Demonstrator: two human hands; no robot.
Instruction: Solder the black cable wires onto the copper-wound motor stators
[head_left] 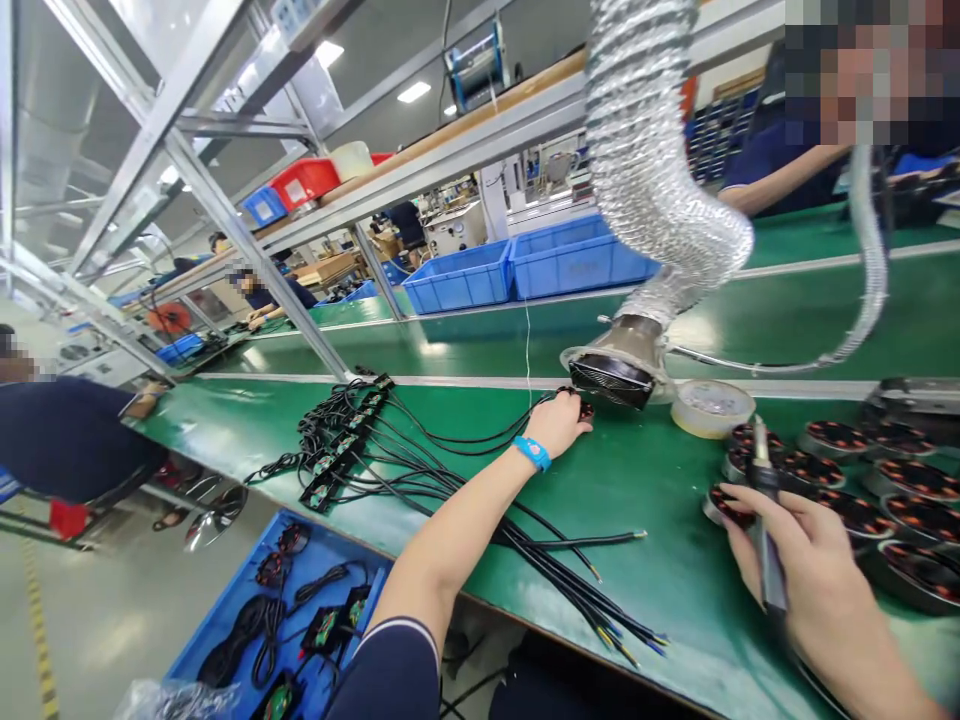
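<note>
My right hand (810,560) is closed round a soldering iron (766,480), its tip pointing up and away. The thumb and forefinger of that hand also rest on a small round motor part (724,505) with copper-coloured windings. Stretched far forward, my left hand (559,425) wears a blue wrist strap (532,452). Its fingers are closed on a small dark round part (586,411) just below the fume hood (619,365); the fingers partly hide it. Black cables (555,560) with stripped coloured ends lie under and beside my left forearm.
Several round motor parts (911,515) stand at the right, near a tape roll (712,408). Circuit boards (349,440) with bundled cables lie at the left. A blue bin (217,600) sits below the bench edge. A silver duct (637,130) hangs overhead. Co-workers sit around the line.
</note>
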